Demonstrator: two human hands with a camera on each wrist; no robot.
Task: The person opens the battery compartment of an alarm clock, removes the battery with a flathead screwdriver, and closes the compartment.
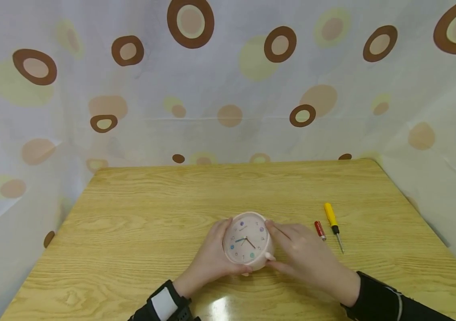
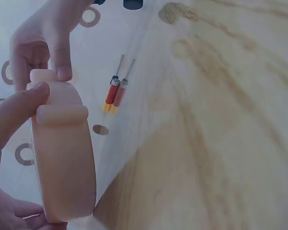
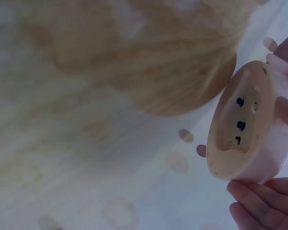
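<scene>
Both hands hold a round pale pink alarm clock (image 1: 247,238) over the near middle of the table, its dial turned up toward the head camera. My left hand (image 1: 215,255) grips the clock's left side, thumb along the lower edge by a stubby foot. On the other side my right hand (image 1: 306,253) has its fingers at the upper right rim and its thumb near another foot (image 1: 270,256). In the right wrist view the clock's back shows a recess with small black knobs (image 3: 240,125). The left wrist view catches its smooth side wall (image 2: 65,167).
To the right on the wooden table (image 1: 151,205) lie a red battery (image 1: 319,230) and a screwdriver (image 1: 331,217) with a yellow handle. The battery is just beyond the right hand. A patterned cloth (image 1: 212,80) hangs behind the table.
</scene>
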